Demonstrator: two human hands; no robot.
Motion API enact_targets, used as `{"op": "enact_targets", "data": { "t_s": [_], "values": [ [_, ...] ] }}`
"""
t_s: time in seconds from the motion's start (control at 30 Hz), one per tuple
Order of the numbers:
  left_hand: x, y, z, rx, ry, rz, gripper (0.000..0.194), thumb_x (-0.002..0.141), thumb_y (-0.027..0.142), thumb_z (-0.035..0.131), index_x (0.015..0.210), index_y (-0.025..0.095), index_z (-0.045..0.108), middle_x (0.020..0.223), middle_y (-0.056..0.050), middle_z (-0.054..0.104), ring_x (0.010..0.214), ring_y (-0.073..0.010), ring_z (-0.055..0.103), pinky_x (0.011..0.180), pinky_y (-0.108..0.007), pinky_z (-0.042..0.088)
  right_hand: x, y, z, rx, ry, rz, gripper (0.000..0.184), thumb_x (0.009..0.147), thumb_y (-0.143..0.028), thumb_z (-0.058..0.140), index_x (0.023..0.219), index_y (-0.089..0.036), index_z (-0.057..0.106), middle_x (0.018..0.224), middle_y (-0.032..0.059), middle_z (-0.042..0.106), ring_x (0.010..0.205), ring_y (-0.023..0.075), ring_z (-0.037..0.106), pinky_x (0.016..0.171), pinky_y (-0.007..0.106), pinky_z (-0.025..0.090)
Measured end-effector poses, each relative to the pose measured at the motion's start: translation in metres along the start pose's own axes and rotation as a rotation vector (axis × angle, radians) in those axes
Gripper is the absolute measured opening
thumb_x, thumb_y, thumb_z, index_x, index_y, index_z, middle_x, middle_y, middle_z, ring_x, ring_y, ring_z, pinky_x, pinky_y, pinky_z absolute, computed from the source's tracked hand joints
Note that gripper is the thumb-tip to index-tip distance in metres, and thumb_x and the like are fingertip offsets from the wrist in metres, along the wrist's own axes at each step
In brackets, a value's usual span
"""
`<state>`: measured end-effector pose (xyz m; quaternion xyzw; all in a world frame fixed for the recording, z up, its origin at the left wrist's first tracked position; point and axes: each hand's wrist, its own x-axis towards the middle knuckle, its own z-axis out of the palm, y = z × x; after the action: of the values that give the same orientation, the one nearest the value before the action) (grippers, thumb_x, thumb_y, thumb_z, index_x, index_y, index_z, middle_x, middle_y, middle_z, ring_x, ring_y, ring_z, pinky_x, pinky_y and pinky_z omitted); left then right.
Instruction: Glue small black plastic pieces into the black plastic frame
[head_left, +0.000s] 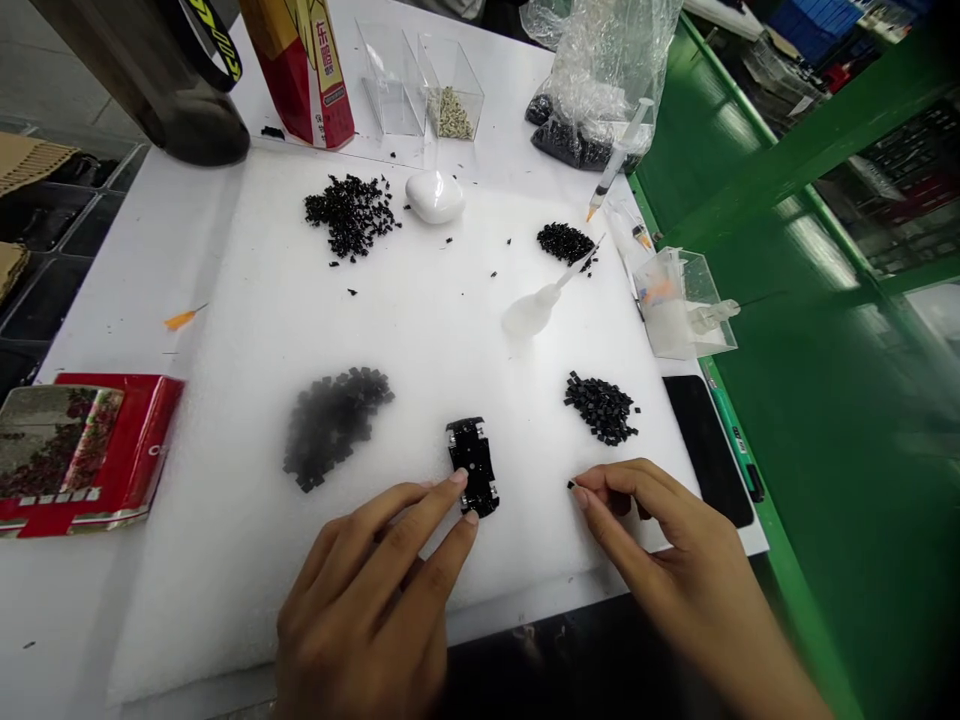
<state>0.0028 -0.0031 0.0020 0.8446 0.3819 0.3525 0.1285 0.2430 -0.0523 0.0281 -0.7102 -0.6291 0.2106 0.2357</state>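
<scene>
A black rectangular plastic part (472, 455) with shiny silvery spots at its corners lies on the white foam sheet (435, 350). My left hand (375, 590) steadies it, one fingertip on its middle and another at its near end. To the right, my right hand (660, 540) pinches a tiny black square piece (571, 485) between thumb and forefinger, just above the foam. Beyond that hand is a pile of small black pieces (601, 408). Left of the plastic part spreads a pile of dull black square pads (337, 420).
Farther back lie two piles of black bits (351, 215) (564, 243), a white rounded object (435, 196), a dropper bottle (531, 312) and a syringe (619, 160). A clear box (675, 320) and black phone (705, 445) line the right edge. An orange needle tip (180, 320) lies left.
</scene>
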Motion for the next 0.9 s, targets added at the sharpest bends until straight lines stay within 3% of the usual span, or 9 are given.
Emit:
{"op": "enact_targets", "data": {
  "t_s": [0.23,0.4,0.53,0.67,0.9],
  "values": [
    [-0.003,0.001,0.004,-0.014,0.002,-0.025,0.035,0.09,-0.01,0.055,0.104,0.013,0.078,0.126,-0.009,0.073,0.115,-0.0232,0.066,0.086,-0.037,0.053,0.009,0.001,-0.007,-0.075,-0.09,-0.149,0.004,0.102,-0.02,0.058,0.102,-0.024,0.059,0.097,-0.001,0.061,0.085,0.0106,0.059,0.076,0.02,0.052],
    [0.0,0.003,0.003,-0.036,0.012,-0.047,0.035,0.09,-0.009,0.055,0.104,0.013,0.078,0.126,-0.009,0.073,0.116,-0.0232,0.066,0.087,-0.037,0.054,0.015,-0.01,-0.001,-0.099,-0.154,-0.397,0.014,0.102,-0.01,0.057,0.114,-0.018,0.057,0.107,0.0032,0.06,0.098,0.0111,0.059,0.09,0.021,0.049],
    [0.0,0.002,0.003,-0.046,0.003,-0.061,0.031,0.093,-0.004,0.055,0.104,0.013,0.078,0.127,-0.008,0.073,0.114,-0.0241,0.066,0.086,-0.038,0.054,0.025,-0.019,0.011,-0.161,-0.19,-0.593,0.023,0.1,-0.003,0.057,0.122,-0.009,0.055,0.112,0.01,0.06,0.101,0.0176,0.058,0.09,0.031,0.05],
    [-0.002,0.002,0.004,-0.054,0.003,-0.08,0.031,0.094,-0.003,0.053,0.103,0.014,0.078,0.125,-0.008,0.074,0.112,-0.0241,0.068,0.085,-0.038,0.054,0.03,-0.022,0.013,-0.25,-0.261,-0.648,0.025,0.098,0.002,0.055,0.122,-0.006,0.056,0.111,0.0119,0.059,0.099,0.0209,0.056,0.087,0.035,0.05],
    [-0.001,0.003,0.002,-0.066,-0.004,-0.085,0.031,0.095,-0.002,0.052,0.104,0.013,0.078,0.128,-0.009,0.072,0.113,-0.0248,0.068,0.085,-0.038,0.055,0.029,-0.025,0.012,-0.361,-0.218,-0.785,0.03,0.098,0.004,0.047,0.127,0.003,0.054,0.119,0.0212,0.057,0.109,0.0295,0.057,0.091,0.04,0.052]
  ]
}}
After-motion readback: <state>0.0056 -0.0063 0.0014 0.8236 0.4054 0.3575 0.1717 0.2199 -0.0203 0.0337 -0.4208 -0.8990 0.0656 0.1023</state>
